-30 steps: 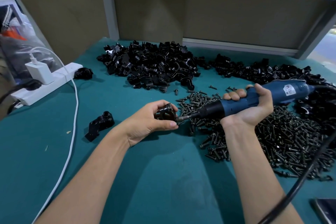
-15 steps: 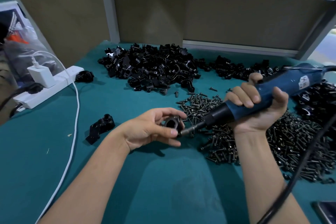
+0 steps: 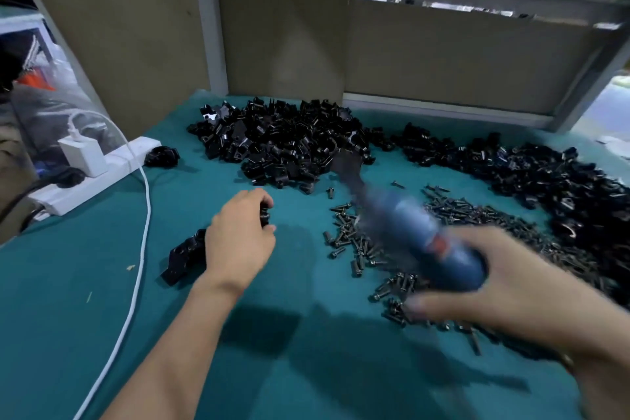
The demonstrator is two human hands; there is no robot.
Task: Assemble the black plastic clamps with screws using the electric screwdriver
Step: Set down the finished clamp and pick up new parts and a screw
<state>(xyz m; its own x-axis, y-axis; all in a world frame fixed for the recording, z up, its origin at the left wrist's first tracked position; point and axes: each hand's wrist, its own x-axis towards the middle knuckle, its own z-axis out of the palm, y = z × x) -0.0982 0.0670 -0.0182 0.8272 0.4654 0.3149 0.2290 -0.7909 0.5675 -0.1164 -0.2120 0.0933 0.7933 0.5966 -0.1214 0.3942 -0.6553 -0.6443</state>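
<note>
Head view looks down on a green table. Left of centre, the left hand sits low over the cloth with its back up. Its fingers are curled down and pinch a small black clamp at the fingertips. Only a bit of that clamp shows past the knuckles, on the far side of the hand. Just to the left of the wrist a second clamp lies on the table, partly covered by the hand; whether they touch I cannot tell.

At lower right the right hand is badly blurred. It grips the blue electric screwdriver round the rear of its body, but the blur hides how each finger lies. The tool slants away from the person with its dark nose toward the big heap of clamps at the back, well apart from the clamp in the left hand.

Dark screws lie scattered under and around the screwdriver, between the two hands and off to the right. A further heap of black parts runs along the right side. A lone clamp sits near a white power strip at far left, where a white charger is plugged in and a white cable trails toward the near edge
</note>
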